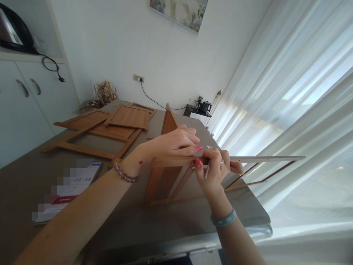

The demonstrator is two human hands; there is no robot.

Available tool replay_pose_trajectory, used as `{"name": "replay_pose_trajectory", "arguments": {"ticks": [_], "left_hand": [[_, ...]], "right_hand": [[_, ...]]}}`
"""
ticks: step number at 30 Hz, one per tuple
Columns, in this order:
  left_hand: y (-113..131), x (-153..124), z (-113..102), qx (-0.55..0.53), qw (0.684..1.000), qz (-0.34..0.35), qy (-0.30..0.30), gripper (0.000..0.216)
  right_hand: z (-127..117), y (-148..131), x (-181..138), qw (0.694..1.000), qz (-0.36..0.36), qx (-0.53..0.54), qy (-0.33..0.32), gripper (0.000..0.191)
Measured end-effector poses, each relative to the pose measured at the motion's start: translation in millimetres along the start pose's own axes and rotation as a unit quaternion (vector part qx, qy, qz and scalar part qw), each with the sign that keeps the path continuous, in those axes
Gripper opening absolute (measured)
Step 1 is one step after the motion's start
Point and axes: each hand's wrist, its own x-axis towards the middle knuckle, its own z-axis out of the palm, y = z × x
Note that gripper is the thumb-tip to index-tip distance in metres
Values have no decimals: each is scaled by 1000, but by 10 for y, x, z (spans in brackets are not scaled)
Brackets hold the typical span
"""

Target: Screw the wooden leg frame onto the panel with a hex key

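A wooden frame (162,160) stands on edge on the grey table, its long bars reaching right past the table's edge. My left hand (180,141) rests against the frame's upper edge, fingers bent over it; their exact grip is partly hidden. My right hand (213,167) is closed at the same edge, pinching a thin metal rod (207,170), perhaps a hex key. Close to the right thumb, a small round metal fitting (193,165) sits at the frame's joint. Behind the left hand, a wooden panel (168,123) rises upright.
Several wooden panels and frames (128,117) lie stacked at the back left. A phone (95,167) showing a timer lies at the left. Dried plants (104,92) stand by the wall. A kettle (206,106) sits on a small cabinet behind. White curtains (300,92) hang at the right.
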Motion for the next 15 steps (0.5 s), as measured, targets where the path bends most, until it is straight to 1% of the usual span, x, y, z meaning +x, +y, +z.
{"name": "replay_pose_trajectory", "arguments": {"ticks": [3, 6, 11, 13, 15], "left_hand": [[13, 6, -65, -17, 998, -23, -49, 41], [-13, -1, -98, -46, 995, -40, -77, 45], [-94, -10, -90, -72, 993, -40, -80, 67], [-88, -5, -95, -67, 994, -33, -81, 68], [-59, 3, -112, -56, 994, -28, -88, 62]], "right_hand": [[-4, -3, 4, 1000, -6, 1, 2, 41], [-3, -11, 7, 1000, -9, 4, 6, 40], [6, -11, 4, 1000, -8, 5, 3, 39], [4, -9, 5, 1000, -9, 6, 2, 39], [-1, -8, 5, 1000, -9, 5, 2, 39]]}}
